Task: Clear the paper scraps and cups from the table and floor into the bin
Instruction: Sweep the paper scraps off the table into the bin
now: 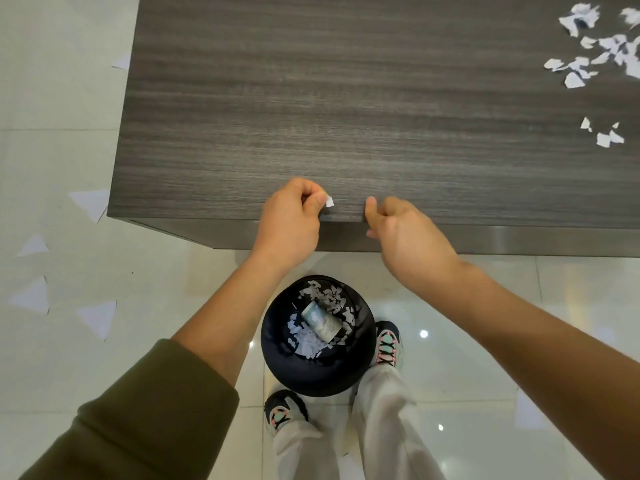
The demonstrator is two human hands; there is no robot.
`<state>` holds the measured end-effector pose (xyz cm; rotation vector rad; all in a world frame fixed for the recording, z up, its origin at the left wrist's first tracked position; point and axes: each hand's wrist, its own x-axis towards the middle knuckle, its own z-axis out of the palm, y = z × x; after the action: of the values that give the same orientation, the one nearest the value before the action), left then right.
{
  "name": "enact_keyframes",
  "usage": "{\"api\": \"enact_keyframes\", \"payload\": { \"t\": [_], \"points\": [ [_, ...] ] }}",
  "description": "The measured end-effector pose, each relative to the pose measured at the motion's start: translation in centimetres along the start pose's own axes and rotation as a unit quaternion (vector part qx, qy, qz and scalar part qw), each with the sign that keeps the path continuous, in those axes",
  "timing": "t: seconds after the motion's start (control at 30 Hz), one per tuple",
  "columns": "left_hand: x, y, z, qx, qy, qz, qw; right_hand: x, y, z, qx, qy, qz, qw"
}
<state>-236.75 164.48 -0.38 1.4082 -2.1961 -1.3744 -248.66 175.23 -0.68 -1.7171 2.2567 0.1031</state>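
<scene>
- My left hand (291, 220) pinches a small white scrap (329, 201) at the near edge of the table (311, 98)
- My right hand (405, 237) is curled just beside it; I cannot tell whether it holds anything
- The bin (311, 379) stands below by my feet, with a cup (322, 323) lying inside
- Table scraps (588, 60) lie at the far right, floor scraps (91, 202) to the left

No readable text, labels or numbers, print on the cup (320, 323) in the bin (311, 379) too blurred

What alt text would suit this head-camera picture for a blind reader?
A person's left hand pinches a paper scrap at the near edge of the dark table, right hand beside it. A black bin below holds scraps and a cup.
</scene>
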Motion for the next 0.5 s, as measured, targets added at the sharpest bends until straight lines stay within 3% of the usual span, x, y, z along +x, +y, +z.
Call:
{"api": "enact_keyframes", "payload": {
  "t": [0.13,0.23,0.37,0.43,0.5],
  "points": [
    [0.0,-0.2,0.3,0.007,0.01,0.016,1.0,-0.1,0.5,1.8,0.037,0.176,-0.019,0.984],
    [-0.1,-0.4,0.6,0.0,0.021,0.031,0.999,-0.2,0.1,3.0,0.089,0.232,-0.006,0.969],
    [-0.6,-0.7,0.8,-0.018,0.026,0.041,0.999,-0.5,-0.4,3.9,0.217,0.314,0.085,0.92],
    [-1.2,-0.9,0.8,-0.023,0.022,0.041,0.999,-0.8,-1.3,3.8,0.304,0.327,0.165,0.879],
    [-2.6,-1.4,0.7,-0.024,0.021,0.043,0.999,-1.7,-2.9,4.1,0.371,0.287,0.221,0.855]
  ]
}}
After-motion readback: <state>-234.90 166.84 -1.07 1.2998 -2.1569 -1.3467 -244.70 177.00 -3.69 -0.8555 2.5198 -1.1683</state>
